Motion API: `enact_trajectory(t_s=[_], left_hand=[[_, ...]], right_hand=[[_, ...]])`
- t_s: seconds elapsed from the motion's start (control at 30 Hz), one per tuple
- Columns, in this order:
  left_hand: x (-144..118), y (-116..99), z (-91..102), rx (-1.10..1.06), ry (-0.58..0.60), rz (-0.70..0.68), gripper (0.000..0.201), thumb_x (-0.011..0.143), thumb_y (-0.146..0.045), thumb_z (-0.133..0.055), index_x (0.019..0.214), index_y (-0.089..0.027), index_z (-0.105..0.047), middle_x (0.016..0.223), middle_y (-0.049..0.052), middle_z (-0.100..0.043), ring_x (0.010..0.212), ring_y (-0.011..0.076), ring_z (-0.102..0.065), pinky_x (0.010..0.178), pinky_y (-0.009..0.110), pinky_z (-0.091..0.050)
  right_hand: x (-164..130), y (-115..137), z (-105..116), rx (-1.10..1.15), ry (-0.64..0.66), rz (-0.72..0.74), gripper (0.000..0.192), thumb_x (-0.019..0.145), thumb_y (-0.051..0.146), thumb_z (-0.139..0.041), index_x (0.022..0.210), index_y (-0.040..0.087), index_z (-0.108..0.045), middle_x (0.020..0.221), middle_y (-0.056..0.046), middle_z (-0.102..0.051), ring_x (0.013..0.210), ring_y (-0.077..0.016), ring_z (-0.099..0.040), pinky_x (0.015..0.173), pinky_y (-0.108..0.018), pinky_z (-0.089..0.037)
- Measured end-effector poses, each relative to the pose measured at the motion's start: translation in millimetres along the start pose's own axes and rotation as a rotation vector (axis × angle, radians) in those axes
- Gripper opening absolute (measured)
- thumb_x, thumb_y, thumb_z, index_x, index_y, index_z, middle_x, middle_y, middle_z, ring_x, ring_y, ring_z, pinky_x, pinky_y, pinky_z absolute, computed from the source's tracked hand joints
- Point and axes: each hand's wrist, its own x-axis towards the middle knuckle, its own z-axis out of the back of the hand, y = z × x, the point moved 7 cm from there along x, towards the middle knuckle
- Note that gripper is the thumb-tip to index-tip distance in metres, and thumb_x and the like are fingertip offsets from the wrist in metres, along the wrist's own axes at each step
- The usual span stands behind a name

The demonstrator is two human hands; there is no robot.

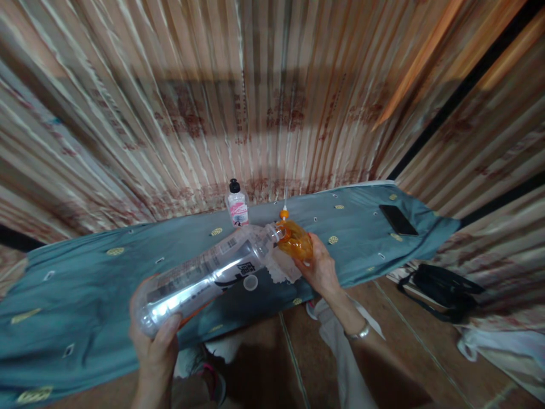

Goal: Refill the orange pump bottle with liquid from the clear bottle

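My left hand (155, 341) is wrapped round the base of a large clear plastic bottle (200, 278), which tilts with its neck up to the right. A small amber bottle (296, 241) is gripped in my right hand (319, 264), its mouth turned left against the clear bottle's mouth. Whether liquid passes between them I cannot tell. Just behind stands an orange-collared pump top (284, 212) with a white nozzle. Beneath the two mouths lies a whitish sheet (283, 270) with a ragged edge. A small round white cap (251, 282) shows by the clear bottle.
A narrow surface under a green patterned cloth (114, 272) runs across. On it stand a small black-capped bottle (238, 207) with a pink label and, at right, a dark phone (398, 220). Pleated curtains (264, 113) hang behind. A black bag (445, 289) sits lower right.
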Motion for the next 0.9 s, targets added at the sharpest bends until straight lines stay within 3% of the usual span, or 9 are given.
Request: enact_trajectory(t_s=[0.13, 0.47, 0.9], left_hand=[[0.1, 1.2, -1.9, -0.117, -0.024, 0.100, 0.073, 0.053, -0.053, -0.085, 0.114, -0.021, -0.065, 0.109, 0.008, -0.066, 0.100, 0.0287, -0.063, 0.099, 0.046, -0.050], [-0.1, -3.1, -4.5, -0.087, -0.033, 0.081, 0.076, 0.053, -0.056, -0.083, 0.117, -0.021, -0.064, 0.114, 0.011, -0.066, 0.107, 0.0330, -0.063, 0.101, 0.049, -0.049], [-0.7, -2.7, -4.6, -0.122, -0.041, 0.111, 0.083, 0.050, -0.057, -0.087, 0.120, -0.020, -0.065, 0.113, 0.008, -0.068, 0.101, 0.0299, -0.065, 0.097, 0.045, -0.052]], right_hand=[[0.0, 0.5, 0.1, -0.001, 0.010, 0.001, 0.075, 0.086, 0.032, -0.069, 0.151, 0.015, -0.037, 0.141, -0.020, -0.062, 0.132, -0.0332, -0.061, 0.107, -0.054, -0.057], [1.5, 1.3, 1.2, 0.018, 0.023, -0.028, 0.075, 0.084, 0.031, -0.070, 0.150, 0.015, -0.038, 0.141, -0.020, -0.063, 0.132, -0.0335, -0.061, 0.108, -0.054, -0.055], [1.7, 0.3, 1.2, 0.015, 0.032, -0.026, 0.072, 0.086, 0.034, -0.069, 0.149, 0.014, -0.040, 0.140, -0.020, -0.063, 0.131, -0.0332, -0.062, 0.107, -0.054, -0.056]])
